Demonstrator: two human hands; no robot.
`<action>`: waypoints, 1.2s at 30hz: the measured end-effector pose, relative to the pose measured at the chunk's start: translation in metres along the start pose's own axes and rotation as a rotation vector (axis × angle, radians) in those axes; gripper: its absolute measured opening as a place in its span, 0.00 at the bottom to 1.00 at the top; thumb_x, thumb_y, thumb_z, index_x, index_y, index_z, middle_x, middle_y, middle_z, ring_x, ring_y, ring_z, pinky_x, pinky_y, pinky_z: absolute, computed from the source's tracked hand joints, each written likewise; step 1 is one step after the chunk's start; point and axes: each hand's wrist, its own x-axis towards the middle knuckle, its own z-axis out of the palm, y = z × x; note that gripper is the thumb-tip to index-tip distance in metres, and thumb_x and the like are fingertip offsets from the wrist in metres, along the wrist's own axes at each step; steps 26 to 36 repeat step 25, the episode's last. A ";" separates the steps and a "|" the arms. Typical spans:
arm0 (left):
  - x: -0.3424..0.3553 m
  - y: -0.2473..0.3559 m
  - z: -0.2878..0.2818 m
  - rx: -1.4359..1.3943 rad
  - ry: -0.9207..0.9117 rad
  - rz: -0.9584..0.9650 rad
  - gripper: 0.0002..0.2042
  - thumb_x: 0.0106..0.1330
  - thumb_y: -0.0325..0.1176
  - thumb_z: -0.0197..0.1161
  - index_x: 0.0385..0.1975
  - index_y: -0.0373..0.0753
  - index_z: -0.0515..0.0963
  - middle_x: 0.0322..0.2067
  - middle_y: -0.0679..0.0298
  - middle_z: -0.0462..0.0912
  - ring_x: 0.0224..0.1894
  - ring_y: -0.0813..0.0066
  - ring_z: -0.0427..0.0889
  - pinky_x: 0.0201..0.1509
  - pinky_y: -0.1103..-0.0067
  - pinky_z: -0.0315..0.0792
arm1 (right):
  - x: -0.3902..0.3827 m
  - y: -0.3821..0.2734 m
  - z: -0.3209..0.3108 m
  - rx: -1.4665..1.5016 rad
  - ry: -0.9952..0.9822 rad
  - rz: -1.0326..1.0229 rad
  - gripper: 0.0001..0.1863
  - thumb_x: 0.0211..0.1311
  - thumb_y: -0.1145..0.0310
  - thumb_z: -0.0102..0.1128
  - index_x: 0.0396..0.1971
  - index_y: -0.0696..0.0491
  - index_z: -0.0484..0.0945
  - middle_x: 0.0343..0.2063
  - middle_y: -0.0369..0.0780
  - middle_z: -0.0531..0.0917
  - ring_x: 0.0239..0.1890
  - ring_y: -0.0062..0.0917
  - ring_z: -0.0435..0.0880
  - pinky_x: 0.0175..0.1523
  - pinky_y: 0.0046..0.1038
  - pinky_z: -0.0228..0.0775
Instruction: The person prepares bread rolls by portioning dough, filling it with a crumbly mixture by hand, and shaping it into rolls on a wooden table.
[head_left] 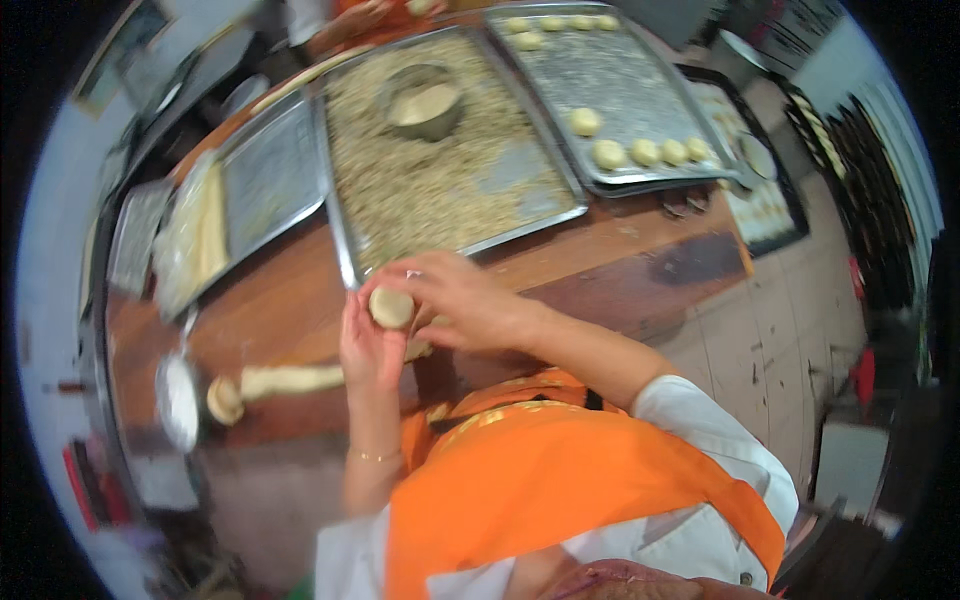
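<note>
A round, pale dough ball [391, 308] sits between my two hands, over the near edge of the wooden table. My left hand [371, 345] cups it from the left and below, fingers bent around it. From the right, my right hand [462, 302] curls its fingers over the top of the same ball; motion blurs the fingertips. Just beyond the hands lies a large metal tray [345, 240] spread with crumbly tan filling [420, 190]. A rope of dough [290, 379] stretches along the table to the left of my left wrist.
A metal bowl [428, 128] stands in the filling. Several dough balls rest on the floured tray [620, 90] at far right. On the left are another metal tray [275, 165], plastic-covered dough [205, 230] and a bowl of white powder [181, 402]. Another person's arm [335, 32] shows across the table.
</note>
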 end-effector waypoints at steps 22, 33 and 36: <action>0.014 -0.036 0.046 0.767 -0.058 0.059 0.20 0.78 0.39 0.48 0.61 0.31 0.67 0.53 0.52 0.78 0.56 0.64 0.78 0.61 0.72 0.70 | -0.084 0.266 -0.265 -0.697 0.270 0.790 0.31 0.54 0.57 0.64 0.59 0.51 0.75 0.56 0.48 0.78 0.59 0.44 0.75 0.65 0.38 0.66; 0.010 -0.034 0.027 0.785 -0.051 0.058 0.21 0.77 0.39 0.50 0.62 0.31 0.66 0.54 0.52 0.78 0.56 0.62 0.78 0.62 0.71 0.69 | -0.069 0.257 -0.261 -0.727 0.092 0.949 0.41 0.57 0.53 0.65 0.70 0.45 0.62 0.69 0.44 0.65 0.71 0.35 0.62 0.73 0.32 0.55; 0.010 -0.034 0.027 0.785 -0.051 0.058 0.21 0.77 0.39 0.50 0.62 0.31 0.66 0.54 0.52 0.78 0.56 0.62 0.78 0.62 0.71 0.69 | -0.069 0.257 -0.261 -0.727 0.092 0.949 0.41 0.57 0.53 0.65 0.70 0.45 0.62 0.69 0.44 0.65 0.71 0.35 0.62 0.73 0.32 0.55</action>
